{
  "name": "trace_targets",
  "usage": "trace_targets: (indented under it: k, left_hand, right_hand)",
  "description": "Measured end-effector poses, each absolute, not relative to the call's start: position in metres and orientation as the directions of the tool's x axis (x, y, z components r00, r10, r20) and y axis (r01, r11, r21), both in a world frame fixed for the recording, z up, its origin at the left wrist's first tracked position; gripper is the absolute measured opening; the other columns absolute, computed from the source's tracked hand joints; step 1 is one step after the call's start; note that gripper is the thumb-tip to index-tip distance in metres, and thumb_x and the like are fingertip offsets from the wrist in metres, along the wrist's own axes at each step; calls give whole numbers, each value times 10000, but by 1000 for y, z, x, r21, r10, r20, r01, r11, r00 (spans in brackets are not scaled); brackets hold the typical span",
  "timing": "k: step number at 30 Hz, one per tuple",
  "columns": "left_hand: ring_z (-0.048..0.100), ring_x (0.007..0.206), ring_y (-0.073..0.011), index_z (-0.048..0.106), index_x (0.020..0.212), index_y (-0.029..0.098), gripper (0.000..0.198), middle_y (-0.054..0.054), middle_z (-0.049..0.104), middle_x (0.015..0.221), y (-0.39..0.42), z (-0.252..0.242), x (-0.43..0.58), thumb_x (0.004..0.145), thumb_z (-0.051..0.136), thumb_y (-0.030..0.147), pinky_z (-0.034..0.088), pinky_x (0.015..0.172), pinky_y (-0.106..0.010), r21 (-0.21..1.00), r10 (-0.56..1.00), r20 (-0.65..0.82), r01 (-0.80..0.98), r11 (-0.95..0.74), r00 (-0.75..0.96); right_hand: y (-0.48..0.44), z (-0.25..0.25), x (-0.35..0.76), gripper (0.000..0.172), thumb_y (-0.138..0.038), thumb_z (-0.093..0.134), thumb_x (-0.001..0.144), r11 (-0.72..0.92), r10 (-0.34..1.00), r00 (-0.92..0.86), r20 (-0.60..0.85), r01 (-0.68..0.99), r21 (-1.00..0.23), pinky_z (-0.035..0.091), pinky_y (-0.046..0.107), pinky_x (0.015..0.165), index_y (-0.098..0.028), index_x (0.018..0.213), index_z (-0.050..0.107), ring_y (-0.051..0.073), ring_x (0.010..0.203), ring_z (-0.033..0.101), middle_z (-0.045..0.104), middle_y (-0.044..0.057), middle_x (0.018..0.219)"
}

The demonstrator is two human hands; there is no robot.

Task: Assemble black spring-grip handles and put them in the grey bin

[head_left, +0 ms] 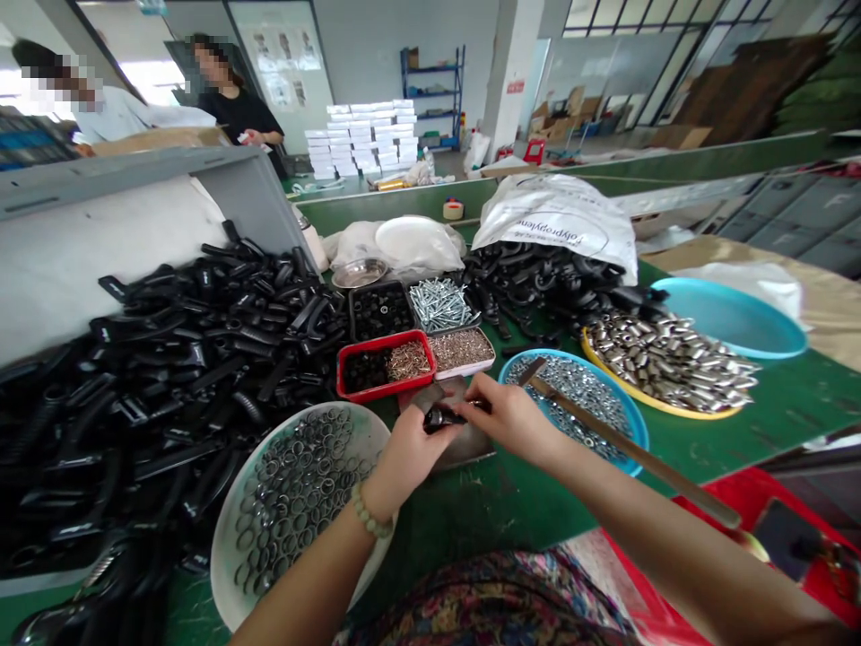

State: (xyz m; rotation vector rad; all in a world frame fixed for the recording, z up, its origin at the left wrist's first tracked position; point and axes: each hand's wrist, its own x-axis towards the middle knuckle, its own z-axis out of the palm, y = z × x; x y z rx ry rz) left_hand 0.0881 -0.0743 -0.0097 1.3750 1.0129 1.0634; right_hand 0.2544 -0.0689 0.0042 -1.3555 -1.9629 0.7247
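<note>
My left hand, with a beaded bracelet on its wrist, grips a small black part over a grey metal block. Fingers of my right hand are pinched at the right end of the same part. What lies under those fingertips is too small to tell. Just behind the hands sits a red tray with black pieces and copper-coloured rivets. A white bowl of metal rings stands to the left of my left hand. Beside my right hand, a hammer rests across a blue tray of small metal pieces.
Black handles are heaped at the left. Behind the red tray are screws and a white sack over black parts. Metal sleeves fill a yellow-rimmed tray at the right. Two people are at the back left.
</note>
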Motion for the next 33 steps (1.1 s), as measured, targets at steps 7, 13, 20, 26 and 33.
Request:
trace_targets:
  k: [7, 13, 20, 26, 33]
  left_hand:
    - [612, 796, -187, 700, 848, 156, 179, -49, 694, 838, -55, -4, 79, 716, 678, 275, 465, 773, -288, 978, 937, -163, -74, 195, 309]
    - [587, 704, -169, 699, 784, 150, 172, -35, 676, 740, -64, 5, 54, 636, 728, 232, 451, 685, -259, 983, 961, -181, 77, 168, 208]
    - [559, 808, -212, 656, 743, 196, 140, -63, 639, 812, -69, 17, 59, 784, 626, 326, 432, 751, -297, 877, 966, 171, 418, -238, 193]
    - [475, 666, -158, 550, 769, 200, 171, -7, 546, 717, -79, 20, 63, 879, 478, 311, 373, 640, -256, 884, 977, 158, 420, -205, 146]
    - [416, 631, -141, 503, 710, 191, 243, 16, 487, 672, -88, 12, 54, 885, 449, 351, 330, 605, -255, 890, 993, 74, 442, -109, 96]
  right_hand:
    - [30, 3, 322, 267, -248, 354, 941, 394, 905, -354, 235, 906, -153, 435, 272, 691, -242, 1084, 580, 173, 843, 591, 644, 64, 979]
    - [107, -35, 425, 188, -91, 562, 731, 468, 874, -469, 125, 883, 38, 428, 314, 714, -227, 786, 680, 224, 907, 562, 634, 100, 1019]
    - [124, -47, 449, 284, -198, 404, 876, 532, 819, -545, 181, 839, 116, 375, 447, 879, -236, 1005, 654, 278, 1110, 472, 548, 113, 1246]
    - [125, -61, 455, 292, -96, 501, 770, 638, 755, -646, 110, 763, 102, 394, 379, 843, -263, 925, 682, 243, 1068, 522, 611, 69, 1192]
    - [129, -49, 453, 241, -119, 475, 785, 612, 743, -581, 331, 790, 13, 444, 360, 802, -224, 935, 633, 221, 962, 584, 649, 102, 1067]
